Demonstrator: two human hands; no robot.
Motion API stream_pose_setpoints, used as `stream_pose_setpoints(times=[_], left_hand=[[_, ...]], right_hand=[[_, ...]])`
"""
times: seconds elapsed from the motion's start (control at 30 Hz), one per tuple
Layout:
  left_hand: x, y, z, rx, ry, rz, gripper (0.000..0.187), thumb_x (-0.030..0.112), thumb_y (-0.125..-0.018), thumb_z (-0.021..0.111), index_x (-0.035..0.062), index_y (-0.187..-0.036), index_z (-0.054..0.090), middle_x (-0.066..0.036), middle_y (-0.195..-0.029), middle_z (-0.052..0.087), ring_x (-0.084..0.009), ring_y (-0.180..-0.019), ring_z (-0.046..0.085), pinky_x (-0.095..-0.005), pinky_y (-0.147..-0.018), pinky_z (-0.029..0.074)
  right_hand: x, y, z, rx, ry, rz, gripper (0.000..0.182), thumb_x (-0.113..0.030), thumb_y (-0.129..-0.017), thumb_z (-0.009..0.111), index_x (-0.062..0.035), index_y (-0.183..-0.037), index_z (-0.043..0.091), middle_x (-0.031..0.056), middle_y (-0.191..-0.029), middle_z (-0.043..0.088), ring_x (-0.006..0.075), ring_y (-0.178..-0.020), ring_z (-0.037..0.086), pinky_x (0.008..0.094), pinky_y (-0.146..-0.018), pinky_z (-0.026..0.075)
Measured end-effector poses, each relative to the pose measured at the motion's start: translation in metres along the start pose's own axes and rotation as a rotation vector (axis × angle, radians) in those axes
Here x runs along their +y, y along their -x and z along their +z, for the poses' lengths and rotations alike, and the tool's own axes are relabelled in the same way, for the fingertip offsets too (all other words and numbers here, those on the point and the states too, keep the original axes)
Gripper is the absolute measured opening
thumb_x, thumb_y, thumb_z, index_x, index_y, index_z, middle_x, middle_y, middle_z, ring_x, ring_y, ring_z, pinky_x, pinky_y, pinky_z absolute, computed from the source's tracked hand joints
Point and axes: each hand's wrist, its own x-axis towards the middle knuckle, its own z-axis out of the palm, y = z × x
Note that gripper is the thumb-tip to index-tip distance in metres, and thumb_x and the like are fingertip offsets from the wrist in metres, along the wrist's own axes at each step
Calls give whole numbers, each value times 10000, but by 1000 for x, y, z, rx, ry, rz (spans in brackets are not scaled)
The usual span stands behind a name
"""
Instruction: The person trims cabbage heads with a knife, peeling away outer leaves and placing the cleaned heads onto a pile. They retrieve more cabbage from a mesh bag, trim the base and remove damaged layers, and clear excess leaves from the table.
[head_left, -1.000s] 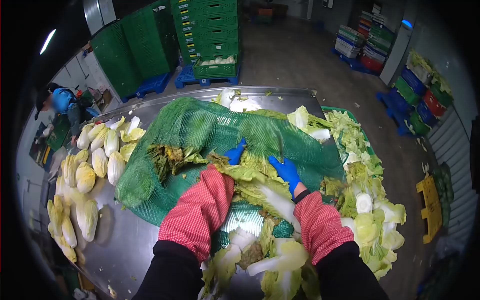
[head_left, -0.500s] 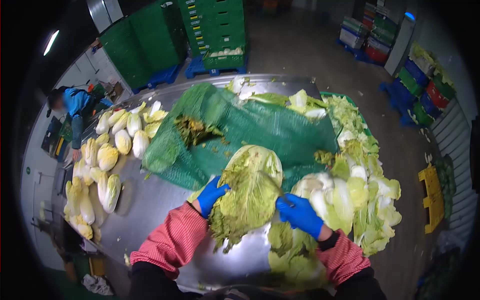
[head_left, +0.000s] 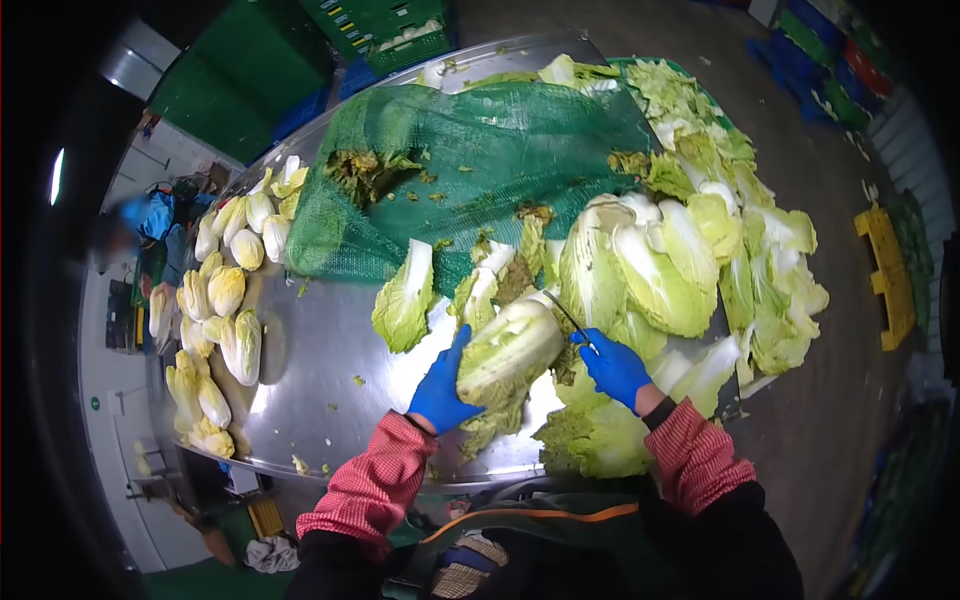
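Note:
My left hand (head_left: 442, 390), in a blue glove, grips a napa cabbage (head_left: 512, 350) by its side, low over the steel table. The head lies tilted, its pale base up and to the right, with ragged green leaves hanging below. In my blue-gloved right hand (head_left: 612, 370) is a knife (head_left: 567, 314), its thin dark blade pointing up and left, close beside the cabbage base. Loose leaves (head_left: 408, 300) lie just beyond the head. More cut leaves (head_left: 605, 432) are spread under and beside my right hand.
A green mesh sack (head_left: 460, 150) with wilted scraps covers the table's far part. Trimmed cabbages (head_left: 240, 345) sit at the left, with a person in blue (head_left: 158, 215) behind them. Leaves heap along the right edge (head_left: 780, 270). Green crates (head_left: 410, 45) and a yellow pallet (head_left: 885, 275) stand beyond.
The view has tipped downward. The cabbage has been turned, and its large outer leaf no longer spreads across the front. Loose leaves now show between it and the sack. Both hands keep their hold.

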Motion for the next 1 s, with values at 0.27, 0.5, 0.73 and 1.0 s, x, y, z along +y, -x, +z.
stream_pose_setpoints(times=[0.27,0.5,0.73,1.0], left_hand=[[-56,-12,1,-15,416,19,1121,98,-581,824,20,-1493,178,-154,-1520,278,-274,-1424,238,-353,-1170,189],[-50,-21,-3,-38,259,30,1126,101,-583,830,49,-1501,181,-164,-1499,308,-303,-1389,295,-370,-1147,235],[-36,-16,1,46,162,112,1149,98,-578,837,52,-1507,163,-184,-1468,345,-349,-1311,379,-387,-1112,288],[-24,14,15,117,208,110,968,32,-665,743,49,-1493,240,-202,-1393,435,-324,-1231,470,-375,-1057,349]], right_hand=[[-19,-5,21,256,287,-446,208,-288,-935,518,-84,-972,515,192,-813,625,400,-722,614,480,-625,483],[-5,-47,32,156,505,-346,143,-148,-871,523,-51,-975,516,183,-798,628,401,-717,622,481,-632,491],[13,-89,47,199,668,-253,121,-134,-855,538,-53,-931,587,186,-855,658,389,-783,647,472,-670,514],[-33,-74,-14,-218,640,-308,243,-197,-839,535,-73,-1030,619,215,-944,662,397,-881,635,464,-779,509]])
